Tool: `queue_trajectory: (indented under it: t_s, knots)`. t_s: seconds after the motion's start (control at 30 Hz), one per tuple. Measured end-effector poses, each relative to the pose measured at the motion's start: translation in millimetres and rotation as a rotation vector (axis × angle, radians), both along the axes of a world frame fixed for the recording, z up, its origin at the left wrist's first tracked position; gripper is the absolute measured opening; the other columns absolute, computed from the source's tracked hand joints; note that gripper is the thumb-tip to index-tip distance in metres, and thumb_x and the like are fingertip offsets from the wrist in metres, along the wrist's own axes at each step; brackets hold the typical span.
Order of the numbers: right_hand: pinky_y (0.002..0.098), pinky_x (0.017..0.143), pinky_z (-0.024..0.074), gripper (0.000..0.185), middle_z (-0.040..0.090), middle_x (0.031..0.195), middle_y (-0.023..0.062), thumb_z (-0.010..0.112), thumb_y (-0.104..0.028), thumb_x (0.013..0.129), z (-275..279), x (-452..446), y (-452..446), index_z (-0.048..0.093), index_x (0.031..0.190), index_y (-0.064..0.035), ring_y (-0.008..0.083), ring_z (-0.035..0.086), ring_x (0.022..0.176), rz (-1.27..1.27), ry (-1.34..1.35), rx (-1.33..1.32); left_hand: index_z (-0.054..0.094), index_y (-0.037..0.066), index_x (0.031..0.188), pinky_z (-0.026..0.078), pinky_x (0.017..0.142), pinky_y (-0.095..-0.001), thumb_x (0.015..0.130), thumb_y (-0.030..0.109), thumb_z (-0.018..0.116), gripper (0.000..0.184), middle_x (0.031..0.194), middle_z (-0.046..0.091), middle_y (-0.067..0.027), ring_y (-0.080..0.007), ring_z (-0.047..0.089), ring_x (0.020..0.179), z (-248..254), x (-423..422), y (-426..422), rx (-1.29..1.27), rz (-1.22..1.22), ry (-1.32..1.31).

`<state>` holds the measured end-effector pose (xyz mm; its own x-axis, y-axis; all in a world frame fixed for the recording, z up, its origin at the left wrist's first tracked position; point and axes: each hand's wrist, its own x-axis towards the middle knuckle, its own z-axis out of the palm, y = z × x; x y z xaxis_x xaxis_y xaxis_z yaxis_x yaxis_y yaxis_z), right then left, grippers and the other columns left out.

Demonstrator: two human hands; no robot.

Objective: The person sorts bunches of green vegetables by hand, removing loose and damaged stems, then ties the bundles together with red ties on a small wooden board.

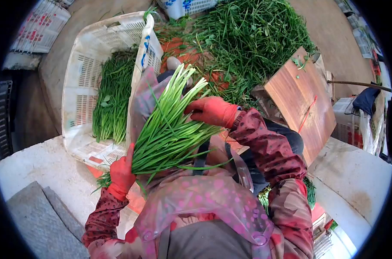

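Note:
A large bunch of long green stalks [170, 129] with pale ends lies across my lap, the pale ends pointing up and away. My left hand [121, 173], in a red glove, is wrapped round the leafy end of the bunch at the lower left. At the right side of the bunch, my right hand [211, 111], also in a red glove, touches the stalks near their pale part with bent fingers; its fingertips are partly hidden. More green stalks [114, 95] lie inside a white plastic crate [81, 73] to the left.
Loose greens [256, 47] are heaped on the ground ahead. A wooden board [301, 99] with a red string on it leans at the right. Another white crate [187, 6] stands at the top. Grey woven matting [45, 220] lies at the lower left, and stacked crates [42, 26] are at the upper left.

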<state>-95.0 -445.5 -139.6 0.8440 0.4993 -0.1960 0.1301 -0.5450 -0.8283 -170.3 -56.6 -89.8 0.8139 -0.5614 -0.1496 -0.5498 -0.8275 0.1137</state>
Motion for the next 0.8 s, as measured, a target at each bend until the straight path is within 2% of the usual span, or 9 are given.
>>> queue_trajectory:
  t_s: [0.1, 0.13, 0.33, 0.43, 0.5, 0.63, 0.77, 0.8]
  knots:
    - [0.036, 0.077, 0.0528, 0.021, 0.069, 0.095, 0.0081, 0.064, -0.023, 0.083, -1.9, -4.4, 7.8, 0.068, 0.103, -0.0161, 0.0277, 0.066, 0.087, -0.01, 0.047, -0.064, 0.029, 0.012, 0.148, 0.04, 0.048, -0.0428, 0.062, 0.002, 0.065, 0.094, 0.065, 0.049, -0.0106, -0.0306, 0.051, 0.053, 6.5, 0.7, 0.8, -0.017, -0.026, -0.02]
    - [0.0365, 0.073, 0.0526, 0.017, 0.068, 0.091, 0.0083, 0.065, -0.023, 0.082, -7.4, -5.6, 10.5, 0.068, 0.097, -0.0155, 0.0282, 0.066, 0.085, -0.003, -0.034, -0.101, 0.029, 0.012, 0.148, 0.04, 0.048, -0.0429, 0.061, 0.002, 0.065, 0.095, 0.066, 0.049, -0.0108, -0.0306, 0.051, 0.054, 8.3, 1.5, 1.1, -0.004, -0.023, 0.004]
    - [0.0375, 0.068, 0.0509, 0.012, 0.066, 0.084, 0.0088, 0.067, -0.019, 0.08, -5.8, -9.5, -13.7, 0.066, 0.089, -0.0113, 0.029, 0.064, 0.079, -0.082, -0.203, 0.003, 0.033, 0.014, 0.147, 0.04, 0.047, -0.0427, 0.062, 0.001, 0.064, 0.092, 0.066, 0.049, -0.0109, -0.0305, 0.052, 0.054, 18.3, 8.7, -4.9, 0.072, -0.026, 0.001]
    - [0.0381, 0.07, 0.052, 0.017, 0.067, 0.087, 0.0091, 0.065, -0.025, 0.081, 2.6, -8.3, -30.1, 0.066, 0.092, -0.0122, 0.0296, 0.065, 0.082, -0.077, -0.134, -0.018, 0.034, 0.014, 0.147, 0.04, 0.047, -0.0422, 0.063, 0.001, 0.064, 0.09, 0.066, 0.049, -0.0104, -0.03, 0.052, 0.054, 17.1, 10.5, -3.9, 0.095, -0.03, -0.009]
    - [0.0373, 0.07, 0.0518, 0.018, 0.066, 0.087, 0.009, 0.066, -0.025, 0.081, -2.2, -10.6, -40.6, 0.066, 0.093, -0.0114, 0.029, 0.064, 0.082, -0.064, -0.112, -0.034, 0.034, 0.014, 0.147, 0.04, 0.047, -0.042, 0.063, 0.0, 0.063, 0.09, 0.067, 0.049, -0.0102, -0.0296, 0.052, 0.053, 16.6, 10.2, -2.9, 0.099, -0.036, -0.011]
    - [0.0363, 0.072, 0.0518, 0.016, 0.067, 0.087, 0.0091, 0.068, -0.023, 0.081, -8.9, -8.3, -69.7, 0.067, 0.092, -0.0111, 0.0286, 0.065, 0.082, -0.199, -0.001, 0.029, 0.035, 0.015, 0.147, 0.04, 0.046, -0.0416, 0.064, 0.002, 0.063, 0.088, 0.065, 0.048, -0.0093, -0.0284, 0.051, 0.051, 13.2, 8.3, -4.1, 0.088, -0.027, -0.03]
    - [0.0356, 0.072, 0.0514, 0.017, 0.067, 0.087, 0.0089, 0.067, -0.023, 0.083, -16.0, -0.9, -84.9, 0.067, 0.093, -0.0101, 0.0251, 0.065, 0.081, -0.142, -0.081, -0.081, 0.036, 0.015, 0.146, 0.04, 0.045, -0.0414, 0.067, 0.007, 0.064, 0.085, 0.063, 0.047, -0.0086, -0.0278, 0.05, 0.05, 13.1, 8.1, -5.2, 0.102, -0.017, -0.048]
    - [0.0356, 0.072, 0.0513, 0.016, 0.067, 0.087, 0.0092, 0.067, -0.023, 0.083, -21.5, -0.6, -95.7, 0.067, 0.094, -0.0103, 0.0249, 0.065, 0.081, -0.204, 0.007, -0.087, 0.036, 0.015, 0.146, 0.04, 0.045, -0.0414, 0.067, 0.007, 0.064, 0.085, 0.063, 0.047, -0.0086, -0.0278, 0.05, 0.05, 13.9, 5.7, -4.0, 0.106, -0.007, -0.045]
